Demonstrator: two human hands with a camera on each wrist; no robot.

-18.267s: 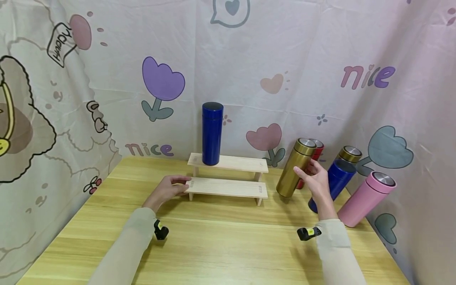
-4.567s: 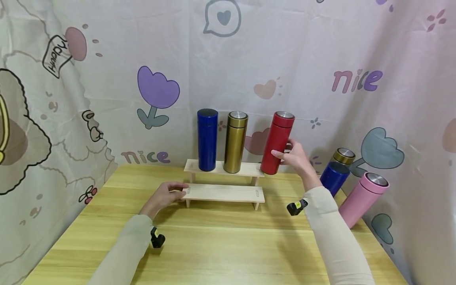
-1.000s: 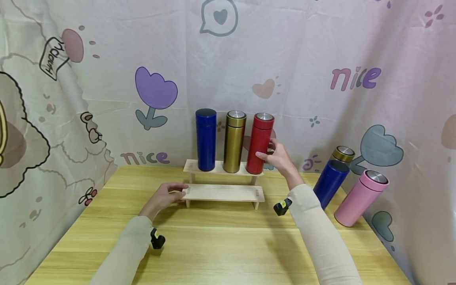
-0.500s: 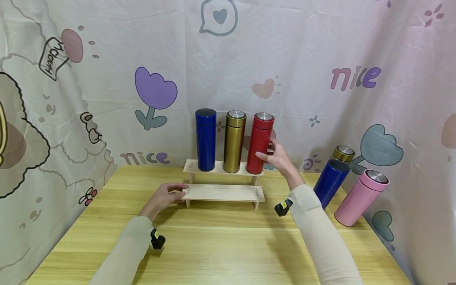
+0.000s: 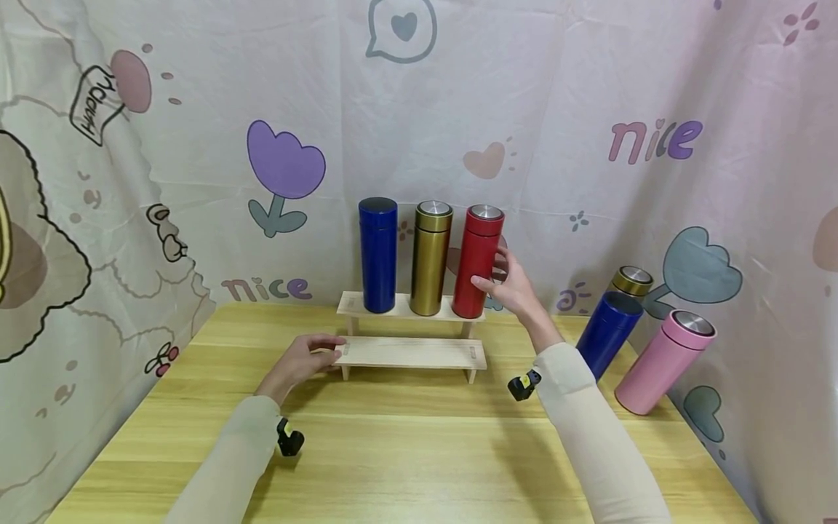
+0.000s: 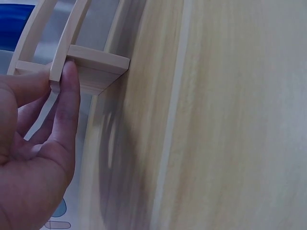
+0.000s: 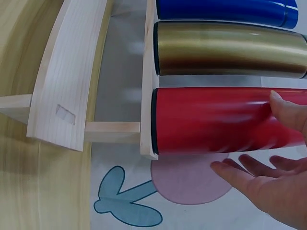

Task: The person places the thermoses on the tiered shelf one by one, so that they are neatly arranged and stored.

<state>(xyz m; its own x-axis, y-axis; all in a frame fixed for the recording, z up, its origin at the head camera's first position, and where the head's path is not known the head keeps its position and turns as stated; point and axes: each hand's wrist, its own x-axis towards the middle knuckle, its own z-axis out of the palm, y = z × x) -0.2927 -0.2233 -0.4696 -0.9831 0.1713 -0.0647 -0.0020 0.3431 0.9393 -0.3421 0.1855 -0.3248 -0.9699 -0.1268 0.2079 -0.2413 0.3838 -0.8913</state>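
Note:
A two-tier wooden shelf [image 5: 412, 352] stands on the table. My left hand [image 5: 302, 364] pinches the left end of its lower board between thumb and fingers, as the left wrist view shows. On the upper board stand a blue thermos [image 5: 378, 258], a gold thermos [image 5: 430, 262] and, at the right end, a red thermos [image 5: 474, 266], all upright. My right hand [image 5: 513, 287] is around the red thermos, its thumb in front. In the right wrist view the fingers [image 7: 235, 177] are spread and apart from the red thermos; whether the thumb touches it I cannot tell.
At the table's right side stand another blue thermos [image 5: 609, 335], a pink thermos [image 5: 664, 364] and a second gold one [image 5: 631, 280], mostly hidden behind the blue. A patterned curtain [image 5: 556, 94] hangs behind the wooden table [image 5: 406, 466].
Over the longer span, the gold and red thermoses came from the right onto the upper board. In the last half second my right fingers have loosened from the red thermos. The left hand stays put.

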